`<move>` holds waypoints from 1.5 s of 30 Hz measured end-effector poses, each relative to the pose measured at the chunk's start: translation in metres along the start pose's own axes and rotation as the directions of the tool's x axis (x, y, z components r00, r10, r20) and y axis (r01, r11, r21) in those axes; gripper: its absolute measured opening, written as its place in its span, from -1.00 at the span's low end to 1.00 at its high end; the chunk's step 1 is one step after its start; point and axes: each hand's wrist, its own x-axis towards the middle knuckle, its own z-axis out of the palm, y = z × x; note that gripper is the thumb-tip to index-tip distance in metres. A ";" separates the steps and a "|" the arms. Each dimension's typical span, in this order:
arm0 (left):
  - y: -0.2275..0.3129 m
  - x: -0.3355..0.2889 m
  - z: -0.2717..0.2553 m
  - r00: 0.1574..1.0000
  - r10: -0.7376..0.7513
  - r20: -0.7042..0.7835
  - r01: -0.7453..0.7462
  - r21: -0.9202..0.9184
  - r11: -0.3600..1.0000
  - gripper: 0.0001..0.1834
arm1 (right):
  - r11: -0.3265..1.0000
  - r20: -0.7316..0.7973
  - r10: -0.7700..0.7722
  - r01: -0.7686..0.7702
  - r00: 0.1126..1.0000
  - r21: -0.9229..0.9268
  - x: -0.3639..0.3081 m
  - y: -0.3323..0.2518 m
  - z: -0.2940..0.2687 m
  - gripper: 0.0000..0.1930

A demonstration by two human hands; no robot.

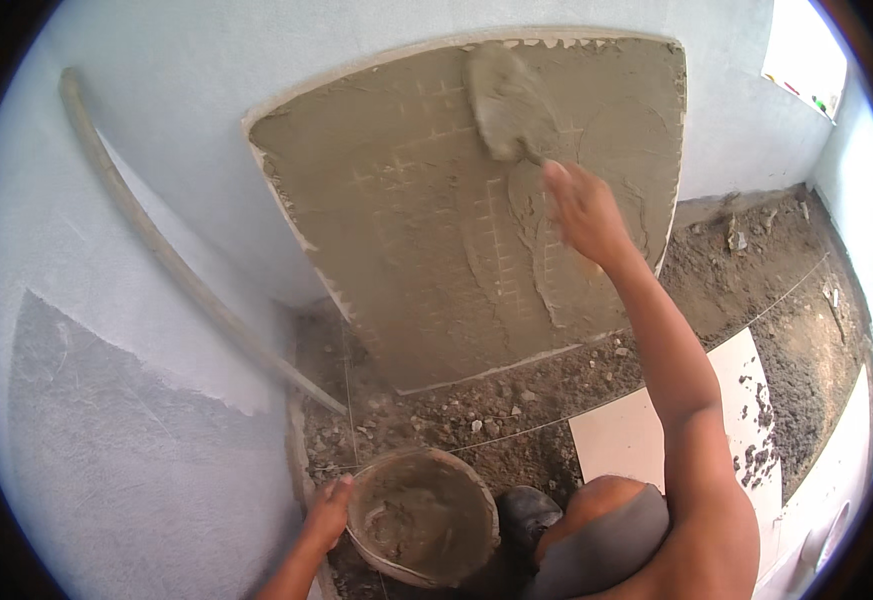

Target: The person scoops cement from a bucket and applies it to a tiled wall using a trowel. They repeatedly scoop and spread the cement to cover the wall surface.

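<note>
A large tile [356, 250] leans against the far wall, its face spread with wet grey-brown mortar through which a faint grid of lines shows. My right hand [586, 212] is closed round the handle of a trowel, whose mortar-coated blade [508, 105] lies against the upper part of the tile, slightly blurred. Below, a round bucket [478, 482] holds mortar [421, 525] in its bottom. My left hand [330, 512] grips the bucket's left rim.
A long pipe [166, 255] leans along the left wall. Rubble and soil [726, 250] cover the ground. A string [521, 432] runs low across it. Pale tiles [616, 435] sprinkled with crumbs lie at right. A dark shoe [529, 512] is beside the bucket.
</note>
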 end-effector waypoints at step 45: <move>0.022 -0.007 -0.009 0.997 -0.028 -0.068 0.052 0.398 0.916 -0.22 | 0.840 0.863 -0.170 0.528 0.476 -0.126 -0.184 0.003 0.056 -0.69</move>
